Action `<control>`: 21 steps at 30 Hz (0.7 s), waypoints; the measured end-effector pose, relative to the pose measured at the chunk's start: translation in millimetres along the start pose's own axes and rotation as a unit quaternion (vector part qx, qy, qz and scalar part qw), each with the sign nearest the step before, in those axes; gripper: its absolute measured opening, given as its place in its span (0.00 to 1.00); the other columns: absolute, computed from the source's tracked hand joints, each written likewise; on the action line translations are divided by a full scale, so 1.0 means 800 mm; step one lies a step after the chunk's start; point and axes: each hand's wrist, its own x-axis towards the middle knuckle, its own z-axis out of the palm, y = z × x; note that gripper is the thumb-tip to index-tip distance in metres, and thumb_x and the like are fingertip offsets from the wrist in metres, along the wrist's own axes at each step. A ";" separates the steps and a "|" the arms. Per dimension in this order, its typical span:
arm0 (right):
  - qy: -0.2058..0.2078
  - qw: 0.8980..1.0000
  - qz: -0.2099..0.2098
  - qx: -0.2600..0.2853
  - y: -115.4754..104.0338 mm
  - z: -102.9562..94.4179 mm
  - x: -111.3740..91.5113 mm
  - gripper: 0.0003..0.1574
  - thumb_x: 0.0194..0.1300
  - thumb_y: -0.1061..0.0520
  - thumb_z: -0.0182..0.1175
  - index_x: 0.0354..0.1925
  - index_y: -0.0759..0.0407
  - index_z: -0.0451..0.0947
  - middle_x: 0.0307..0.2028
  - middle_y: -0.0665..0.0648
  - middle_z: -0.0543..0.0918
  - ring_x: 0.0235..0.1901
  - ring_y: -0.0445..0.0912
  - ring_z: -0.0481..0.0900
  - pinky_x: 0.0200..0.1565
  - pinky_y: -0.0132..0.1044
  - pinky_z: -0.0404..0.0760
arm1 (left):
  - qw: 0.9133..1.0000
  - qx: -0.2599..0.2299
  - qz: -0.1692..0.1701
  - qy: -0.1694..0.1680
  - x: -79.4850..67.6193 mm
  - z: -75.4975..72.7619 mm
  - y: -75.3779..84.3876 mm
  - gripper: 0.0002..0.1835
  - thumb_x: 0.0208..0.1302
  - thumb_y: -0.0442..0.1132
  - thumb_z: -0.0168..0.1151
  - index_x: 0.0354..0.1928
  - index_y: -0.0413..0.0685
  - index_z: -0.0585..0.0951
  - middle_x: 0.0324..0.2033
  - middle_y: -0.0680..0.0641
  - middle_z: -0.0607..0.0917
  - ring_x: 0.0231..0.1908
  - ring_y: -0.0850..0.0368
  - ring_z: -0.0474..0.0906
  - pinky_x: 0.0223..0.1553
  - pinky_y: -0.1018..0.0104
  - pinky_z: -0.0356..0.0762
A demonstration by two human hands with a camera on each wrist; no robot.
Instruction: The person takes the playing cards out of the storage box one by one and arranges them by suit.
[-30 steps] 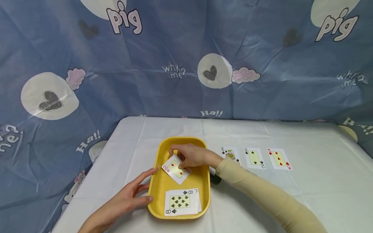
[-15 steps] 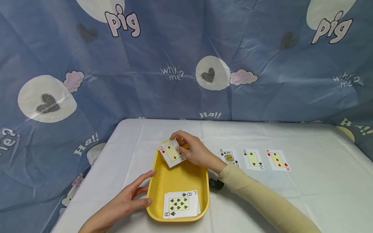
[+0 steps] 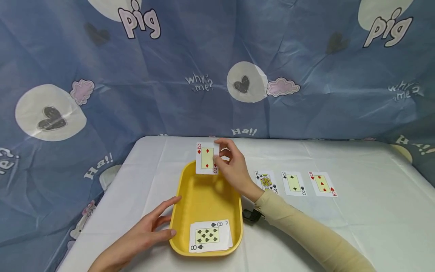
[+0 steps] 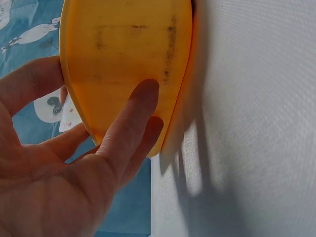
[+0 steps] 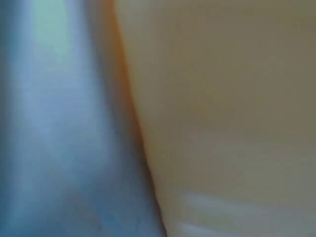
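Note:
In the head view, my right hand (image 3: 236, 172) pinches a two of diamonds card (image 3: 206, 160) by its right edge, thumb on the face. The card is raised face-up over the far end of a yellow tray (image 3: 204, 200). My left hand (image 3: 141, 234) rests at the tray's left side, index fingertip and thumb tip right at the rim. The left wrist view has its fingers spread along the tray's outer wall (image 4: 123, 54). An eight of spades (image 3: 207, 236) tops a few cards at the tray's near end. The right wrist view is too blurred to show the hand.
A king of spades (image 3: 265, 182), a two of clubs (image 3: 293, 183) and a three of hearts (image 3: 322, 184) lie in a row right of the tray on the white tablecloth (image 3: 374, 211). The black wrist camera (image 3: 252, 216) hangs under the right wrist. A blue printed cloth (image 3: 204, 113) stands behind.
My right hand has lifted the two of diamonds from inside the tray up and away from me, turning it straighter. The left hand keeps its place at the tray's side.

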 end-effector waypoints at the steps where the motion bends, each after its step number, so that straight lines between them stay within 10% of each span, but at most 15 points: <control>1: 0.004 1.000 -0.002 0.007 -0.005 0.000 -0.001 0.24 0.65 0.76 0.54 0.59 0.73 0.67 0.44 0.70 0.68 0.38 0.56 0.74 0.37 0.32 0.78 | 1.000 0.003 -0.001 0.002 0.000 -0.001 0.000 0.41 0.65 0.42 0.66 0.76 0.62 0.56 0.76 0.45 0.48 0.67 0.42 0.63 0.59 0.50 0.69; 9: 0.026 0.999 -0.010 0.027 0.019 -0.004 -0.003 0.26 0.68 0.74 0.55 0.62 0.65 0.67 0.45 0.66 0.67 0.38 0.53 0.74 0.35 0.32 0.77 | 1.000 0.002 -0.016 0.002 0.001 0.001 -0.003 0.41 0.66 0.43 0.65 0.76 0.64 0.56 0.76 0.46 0.49 0.67 0.42 0.62 0.62 0.37 0.61; 21: 0.052 0.995 0.048 0.074 0.016 -0.049 -0.013 0.29 0.66 0.75 0.56 0.64 0.64 0.66 0.43 0.61 0.69 0.33 0.46 0.78 0.33 0.35 0.80 | 1.000 0.004 -0.002 -0.002 0.001 -0.001 0.001 0.41 0.66 0.42 0.65 0.77 0.62 0.56 0.76 0.45 0.48 0.67 0.42 0.63 0.61 0.45 0.67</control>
